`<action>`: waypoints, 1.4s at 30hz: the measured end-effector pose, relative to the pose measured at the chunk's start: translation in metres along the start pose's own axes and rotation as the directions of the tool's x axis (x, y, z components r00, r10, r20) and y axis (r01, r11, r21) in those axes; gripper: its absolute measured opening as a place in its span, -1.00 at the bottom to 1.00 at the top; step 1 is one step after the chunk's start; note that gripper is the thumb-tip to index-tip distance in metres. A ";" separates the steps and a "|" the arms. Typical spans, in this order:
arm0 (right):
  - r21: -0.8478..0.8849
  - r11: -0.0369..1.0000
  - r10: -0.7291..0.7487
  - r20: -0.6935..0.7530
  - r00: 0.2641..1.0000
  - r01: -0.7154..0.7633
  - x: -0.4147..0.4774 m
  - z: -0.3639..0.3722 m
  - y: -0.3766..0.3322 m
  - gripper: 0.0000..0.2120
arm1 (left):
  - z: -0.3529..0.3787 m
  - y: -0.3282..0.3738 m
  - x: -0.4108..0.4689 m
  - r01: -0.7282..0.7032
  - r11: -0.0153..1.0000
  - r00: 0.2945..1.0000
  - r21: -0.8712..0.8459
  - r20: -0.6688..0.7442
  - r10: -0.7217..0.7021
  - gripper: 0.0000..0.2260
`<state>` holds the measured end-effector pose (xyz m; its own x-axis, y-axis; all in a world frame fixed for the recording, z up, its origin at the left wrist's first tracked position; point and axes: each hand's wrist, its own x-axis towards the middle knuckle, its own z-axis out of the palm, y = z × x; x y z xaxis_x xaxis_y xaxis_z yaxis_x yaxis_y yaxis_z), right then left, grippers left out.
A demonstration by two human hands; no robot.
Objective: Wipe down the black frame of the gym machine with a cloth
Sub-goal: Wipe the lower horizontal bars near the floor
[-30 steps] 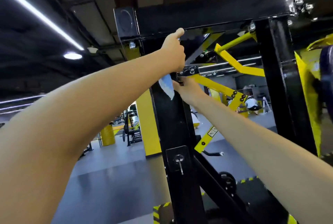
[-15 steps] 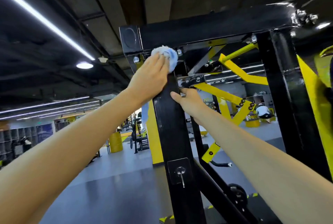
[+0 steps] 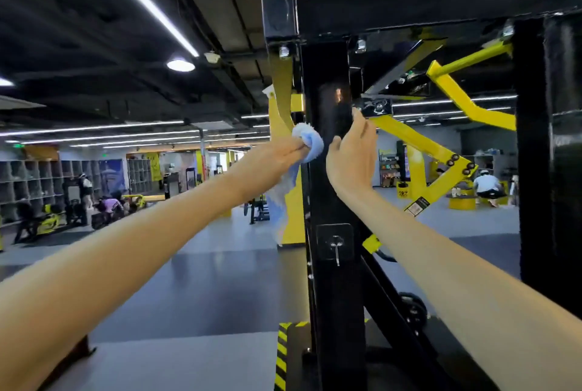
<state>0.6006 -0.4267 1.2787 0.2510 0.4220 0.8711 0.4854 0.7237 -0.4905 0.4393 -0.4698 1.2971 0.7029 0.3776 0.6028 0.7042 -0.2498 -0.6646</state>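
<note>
Cubby shelves far left; light strip overhead; yellow pillar centre; grey floor below.

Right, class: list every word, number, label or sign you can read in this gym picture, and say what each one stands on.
Nothing here reads clearly.
Sticker on the yellow lever arm: print too small.
Green sign, far left: blurred.
Yellow poster, far back: blurred.
Yellow bin: its mark is blurred.
Cloth and black frame: no print seen.
</note>
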 end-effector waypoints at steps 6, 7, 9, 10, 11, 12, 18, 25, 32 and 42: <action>-0.210 0.896 -0.396 0.022 0.918 0.392 -0.040 0.006 0.004 -0.40 | 0.042 -0.028 -0.086 0.362 0.927 0.833 -0.095 0.480 -0.276 -0.73; -0.215 0.863 -0.457 0.054 0.888 0.457 -0.046 0.012 0.002 -0.41 | 0.051 -0.032 -0.091 0.448 0.884 0.820 -0.134 0.456 -0.346 -0.72; -0.198 0.794 -0.558 0.138 0.818 0.575 -0.062 0.029 -0.009 -0.44 | 0.058 -0.034 -0.099 0.567 0.791 0.788 -0.229 0.429 -0.441 -0.73; -0.173 0.776 -0.573 0.208 0.792 0.607 -0.072 0.039 -0.016 -0.46 | 0.061 -0.034 -0.105 0.617 0.736 0.762 -0.279 0.447 -0.469 -0.71; -0.139 0.791 -0.539 0.302 0.787 0.595 -0.083 0.053 -0.023 -0.45 | 0.062 -0.034 -0.112 0.673 0.666 0.719 -0.321 0.494 -0.489 -0.69; -0.106 0.836 -0.455 0.415 0.788 0.538 -0.094 0.070 -0.028 -0.42 | 0.065 -0.033 -0.120 0.731 0.588 0.666 -0.346 0.548 -0.506 -0.67; -0.098 0.962 0.226 0.811 0.539 -0.255 -0.164 0.186 -0.028 -0.03 | 0.112 -0.047 -0.208 0.893 0.110 0.422 -0.437 0.725 -0.544 -0.80; -0.107 0.472 0.400 0.911 0.105 -0.875 -0.270 0.301 0.012 -0.37 | 0.178 -0.081 -0.307 0.864 -0.247 0.274 -0.438 0.822 -0.499 -0.65; -0.156 0.282 0.559 0.828 0.030 -0.947 -0.348 0.376 0.035 -0.69 | 0.262 -0.082 -0.364 0.715 -0.584 0.184 -0.385 0.909 -0.374 -0.81; -0.149 -0.017 0.714 0.691 -0.116 -0.989 -0.367 0.483 0.194 -0.69 | 0.455 -0.096 -0.390 0.605 -0.756 0.035 -0.248 0.958 -0.286 -0.73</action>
<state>0.1984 -0.1778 0.8523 -0.2614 0.8446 -0.4672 -0.1319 -0.5107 -0.8496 0.0523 -0.1877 0.9249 -0.2727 0.9385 -0.2120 -0.0822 0.1968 0.9770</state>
